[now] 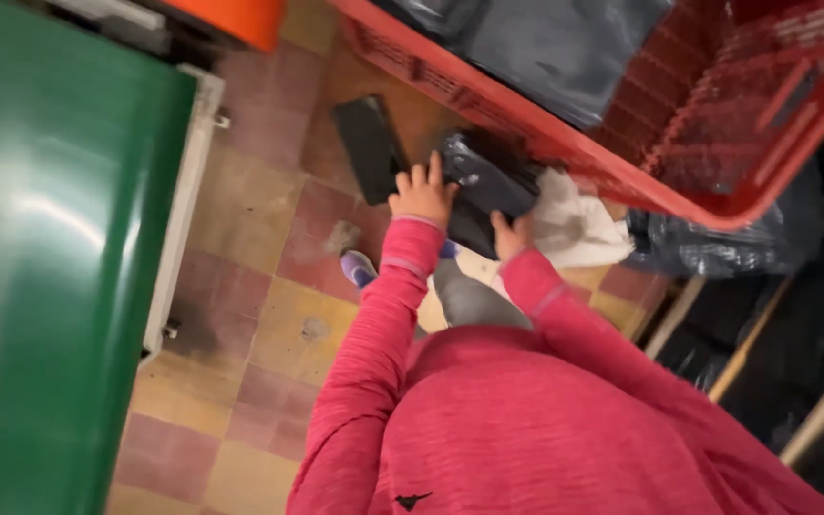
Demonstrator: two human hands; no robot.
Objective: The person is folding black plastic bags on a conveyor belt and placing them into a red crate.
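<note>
Both hands are down on a black plastic-wrapped parcel (488, 181) at centre frame, under the rim of the red crate (565, 143); my left hand (422, 195) lies on its left edge with fingers spread and flat, pressing rather than closing; my right hand (512, 234) sits at its lower right edge, and I cannot tell how far its fingers curl round, since the parcel and a white cloth (574, 224) hide them.

Risk, as I judge it: the wrap looks slick and glossy, so the parcel could slide out if lifted by palm pressure alone; the crate rim hangs just above, so a straight lift might catch it; the cloth touching the right hand could get dragged along.

Around: a second flat black packet (369, 143) lies on the tiled floor (259, 248) just left of the left hand; a purple shoe (357, 269) shows below it; a green panel (59, 248) fills the left of frame; dark bags (545, 48) fill the crate at upper right.
</note>
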